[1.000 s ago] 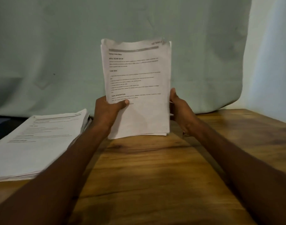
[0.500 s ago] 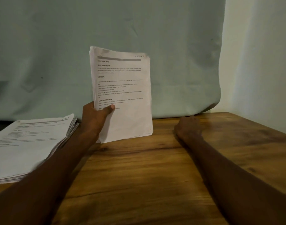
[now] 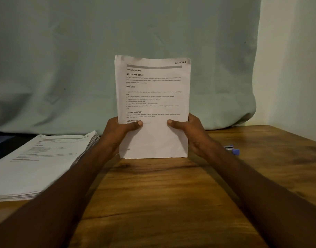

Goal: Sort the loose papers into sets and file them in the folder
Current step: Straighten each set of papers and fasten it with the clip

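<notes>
Papers first: a thin set of printed sheets is standing upright on its bottom edge on the wooden worktop, right in the middle of the view. Top page is marked "SECTION 1" in the upper right corner, with headings like "INITIAL SCENE SETUP", "TASK GOAL" and "TASK DESCRIPTION". The smaller print is too fuzzy to read.

Both hands are on it. The left hand grips the lower left edge, thumb laid across the front of the page and fingers tucked behind. The right hand does the same on the lower right edge, thumb on the front and the rest wrapped round the back. So each hand is closed onto the set, pinching it from either side.

Off to the left there's a much thicker pile of papers lying flat on the worktop, well apart from the held set, edges a bit fanned.

Just behind the right wrist a small blue object pokes out on the worktop; can't tell what it is.

Behind everything hangs a pale green cloth, with a light wall on the right.
</notes>
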The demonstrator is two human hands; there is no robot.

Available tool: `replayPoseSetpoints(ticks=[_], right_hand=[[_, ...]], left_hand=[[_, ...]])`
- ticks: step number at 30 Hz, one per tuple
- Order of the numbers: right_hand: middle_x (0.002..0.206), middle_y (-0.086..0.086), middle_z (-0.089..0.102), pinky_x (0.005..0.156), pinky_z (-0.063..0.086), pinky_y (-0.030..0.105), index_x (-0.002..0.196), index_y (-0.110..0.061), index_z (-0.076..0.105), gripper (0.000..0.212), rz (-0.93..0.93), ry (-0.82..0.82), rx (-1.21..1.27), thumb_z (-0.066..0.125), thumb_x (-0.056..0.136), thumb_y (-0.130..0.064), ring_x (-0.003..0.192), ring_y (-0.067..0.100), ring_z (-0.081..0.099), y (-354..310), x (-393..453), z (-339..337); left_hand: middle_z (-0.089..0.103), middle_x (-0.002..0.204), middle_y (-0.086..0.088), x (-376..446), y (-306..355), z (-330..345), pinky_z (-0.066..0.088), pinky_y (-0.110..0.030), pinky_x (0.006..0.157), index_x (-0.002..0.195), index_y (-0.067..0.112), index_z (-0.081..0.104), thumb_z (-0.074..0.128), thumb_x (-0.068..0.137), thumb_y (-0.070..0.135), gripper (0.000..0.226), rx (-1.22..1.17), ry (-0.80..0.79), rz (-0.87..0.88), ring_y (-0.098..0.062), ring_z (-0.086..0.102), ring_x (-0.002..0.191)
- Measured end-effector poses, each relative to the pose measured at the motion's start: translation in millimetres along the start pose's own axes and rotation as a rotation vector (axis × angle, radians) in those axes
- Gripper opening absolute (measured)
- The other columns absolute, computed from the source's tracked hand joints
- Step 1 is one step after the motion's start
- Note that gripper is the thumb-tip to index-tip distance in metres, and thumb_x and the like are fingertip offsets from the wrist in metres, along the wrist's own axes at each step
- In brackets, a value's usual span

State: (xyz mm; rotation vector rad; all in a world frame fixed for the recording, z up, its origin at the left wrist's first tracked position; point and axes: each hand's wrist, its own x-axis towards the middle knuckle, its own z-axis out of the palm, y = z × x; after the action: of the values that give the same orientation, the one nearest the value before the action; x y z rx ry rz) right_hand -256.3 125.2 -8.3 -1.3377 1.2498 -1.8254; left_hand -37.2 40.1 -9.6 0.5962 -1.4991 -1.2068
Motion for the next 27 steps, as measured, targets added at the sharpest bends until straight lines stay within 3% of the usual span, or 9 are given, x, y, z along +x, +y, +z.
replayPoseSetpoints(ticks=[4, 8, 11, 14, 19, 22, 27], right_hand=[[0.105, -0.010, 0.076, 0.073, 0.056, 0.014, 0.122, -0.014, 0.071, 0.039, -0.118, 0.014, -0.039, 0.081, 0.084, -0.010, 0.090, 0.003, 0.073, -3, -5, -1], [0.105, -0.012, 0.073, 0.074, 0.057, 0.016, 0.122, -0.019, 0.069, 0.036, -0.287, 0.112, -0.135, 0.079, 0.088, -0.016, 0.095, 0.005, 0.072, -13, -7, 6], [0.100, -0.020, 0.071, 0.073, 0.055, 0.012, 0.121, -0.027, 0.067, 0.036, -0.224, 0.045, -0.142, 0.080, 0.088, -0.019, 0.098, -0.002, 0.069, -9, -7, 4], [0.093, -0.027, 0.067, 0.067, 0.051, 0.007, 0.127, -0.021, 0.067, 0.037, -0.150, -0.013, -0.196, 0.076, 0.091, -0.021, 0.084, -0.012, 0.068, 5, -9, 5], [0.101, -0.017, 0.069, 0.073, 0.056, 0.013, 0.125, -0.023, 0.065, 0.032, -0.210, 0.095, -0.191, 0.073, 0.094, -0.022, 0.090, -0.003, 0.067, -4, -3, 9], [0.119, -0.004, 0.069, 0.079, 0.056, 0.022, 0.133, -0.018, 0.062, 0.045, -0.071, 0.003, -0.330, 0.076, 0.091, -0.028, 0.101, 0.010, 0.067, 10, -6, 7], [0.110, -0.008, 0.064, 0.065, 0.048, 0.008, 0.134, -0.013, 0.062, 0.043, -0.105, 0.059, -0.381, 0.073, 0.094, -0.021, 0.091, 0.002, 0.064, 12, -12, 12]], left_hand=[[0.078, 0.097, 0.008, 0, 4, 3, 0.062, -0.026, 0.075, 0.104, 0.027, 0.073, 0.085, 0.079, 0.014, 0.031, 0.036, 0.074, 0.070, -0.011, 0.075, 0.088], [0.073, 0.103, 0.010, 3, 19, 9, 0.060, -0.026, 0.076, 0.107, 0.028, 0.068, 0.084, 0.083, 0.019, 0.030, 0.113, 0.084, 0.169, -0.007, 0.072, 0.090], [0.072, 0.102, 0.012, 3, 17, 11, 0.057, -0.021, 0.072, 0.113, 0.025, 0.069, 0.085, 0.082, 0.019, 0.035, 0.152, 0.034, 0.132, -0.004, 0.069, 0.092], [0.071, 0.098, 0.014, 0, 7, 14, 0.057, -0.019, 0.072, 0.118, 0.018, 0.071, 0.084, 0.083, 0.016, 0.038, 0.188, 0.035, 0.113, -0.002, 0.069, 0.089], [0.071, 0.096, 0.018, 5, 14, 16, 0.059, -0.021, 0.074, 0.101, 0.034, 0.068, 0.081, 0.086, 0.015, 0.027, 0.137, 0.083, 0.174, -0.001, 0.071, 0.087], [0.071, 0.102, 0.011, 0, -1, 13, 0.057, -0.023, 0.075, 0.113, 0.024, 0.069, 0.082, 0.085, 0.017, 0.032, 0.183, 0.067, 0.084, -0.005, 0.068, 0.090], [0.068, 0.110, 0.004, -2, -5, 15, 0.055, -0.022, 0.076, 0.128, 0.015, 0.066, 0.080, 0.087, 0.018, 0.043, 0.209, 0.140, 0.105, -0.004, 0.064, 0.090]])
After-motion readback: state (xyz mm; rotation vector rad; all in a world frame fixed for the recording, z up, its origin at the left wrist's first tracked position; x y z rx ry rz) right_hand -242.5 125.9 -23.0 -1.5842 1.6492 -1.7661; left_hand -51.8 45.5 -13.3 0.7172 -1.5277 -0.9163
